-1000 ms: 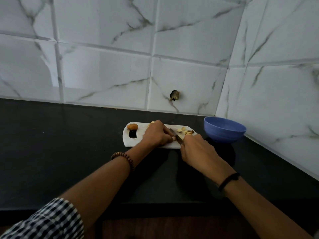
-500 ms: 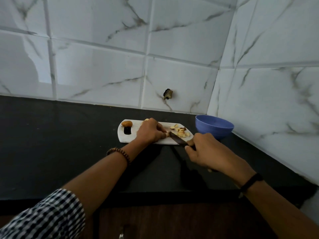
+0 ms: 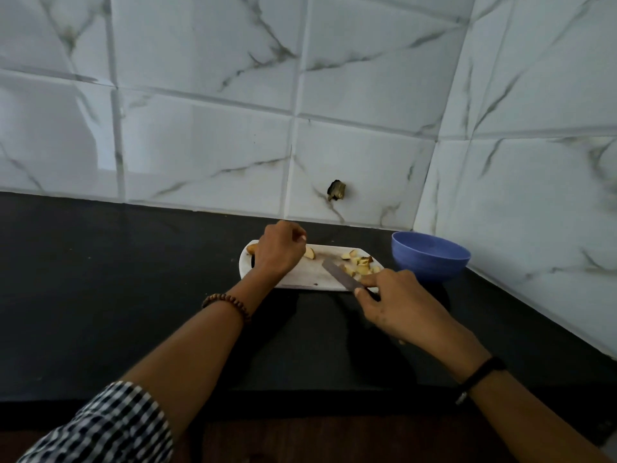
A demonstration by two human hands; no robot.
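1. Since half a second ago the left grip has drawn back from the knife. Its fingertips were at the blade then, and bare board now shows between them.
2. The knife lies slanted across the right half of the white cutting board, its tip pointing up and left and its blade low over the board.
3. The right grip is closed round the knife handle, with the forefinger stretched along the back of the blade.
4. A heap of cut fruit pieces, pale with reddish skin, sits at the right end of the board just beyond the blade.
5. One fruit wedge lies alone near the middle of the board, just beside the left grip's fingers.
6. The left grip hangs over the left part of the board with its fingers curled. I cannot tell whether it pinches anything.
7. An orange-brown piece peeks out at the board's left end, mostly hidden behind that grip.
8. The board rests on the black tabletop, close to the marble-tiled wall.
9. A blue bowl stands on the tabletop just right of the board, in the corner
10. A beaded bracelet circles the left wrist and a black band the right
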